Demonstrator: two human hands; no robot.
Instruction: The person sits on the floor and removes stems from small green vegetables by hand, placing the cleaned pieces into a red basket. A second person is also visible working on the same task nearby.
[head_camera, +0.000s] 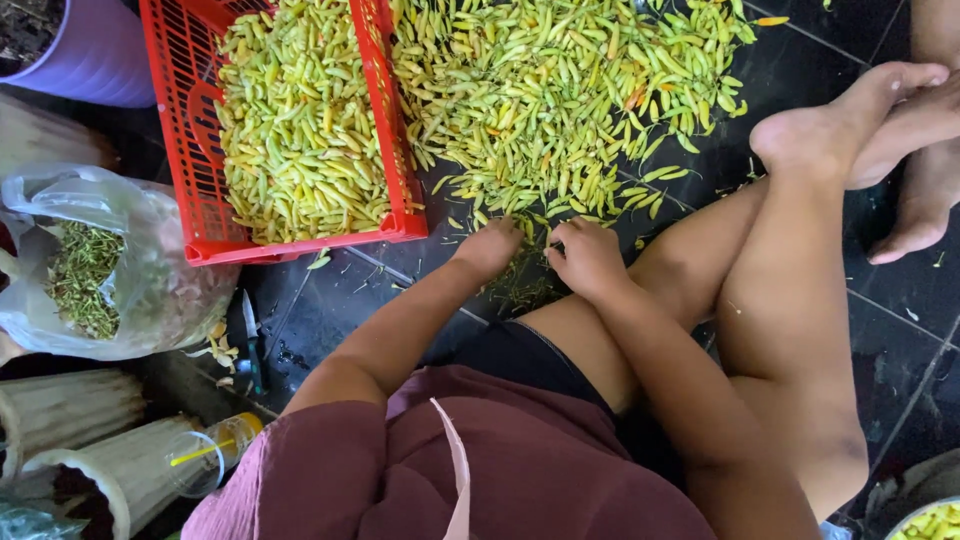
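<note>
Sitting on the dark tiled floor (330, 300), the person works at the near edge of a loose heap of pale green and yellow chilli peppers (560, 100) spread across the upper middle of the frame. Both hands meet at the lower fringe of that heap, just left of frame centre. The left hand (490, 248) is curled shut, knuckles up; whether its grip pinches a pepper or a stem is hidden under the fingers. The right hand (588, 258) is likewise closed into a loose fist, just beside the left, with something small and dark between them that is too small to name.

The heap lies directly above both hands in the frame, its nearest peppers touching or just beyond the fingertips. Neither hand is clearly nearer. The peppers lie every way, with no common long axis.

A red plastic crate (190, 130), full of peppers of the same kind, stands upper left, well clear of the left hand. A scatter of thin green stems (520, 290) lies just below the hands. At left a clear plastic bag (160, 290) holds more stems, and a small knife (250, 340) lies on the floor beside it.
</note>
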